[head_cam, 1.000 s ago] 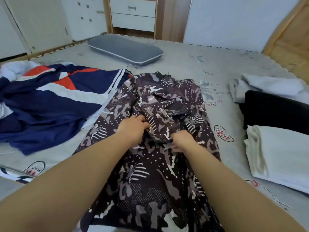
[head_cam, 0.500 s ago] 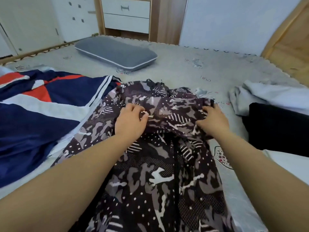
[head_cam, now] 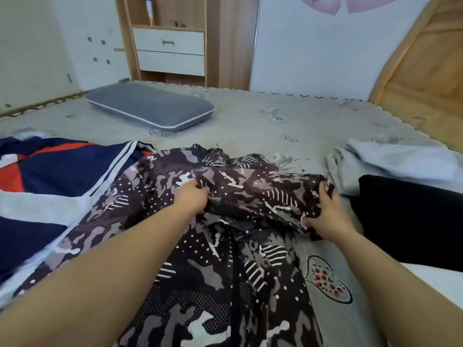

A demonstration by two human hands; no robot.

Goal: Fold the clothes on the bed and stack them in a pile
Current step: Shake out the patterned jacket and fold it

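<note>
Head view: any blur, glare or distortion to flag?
Head view: soft, even daylight, no glare; wide-angle bend in the wooden headboard; slight motion smear at the navy, red and white striped garment; the dark camouflage-print garment and both hands stay readable.

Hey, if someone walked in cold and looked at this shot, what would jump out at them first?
First, the camouflage-print garment spread down the middle of the bed, with the left hand and right hand gripping a bunched fold across it. Next, the navy, red and white garment lying at the left, and the grey pillow beyond, near the far edge of the bed.
</note>
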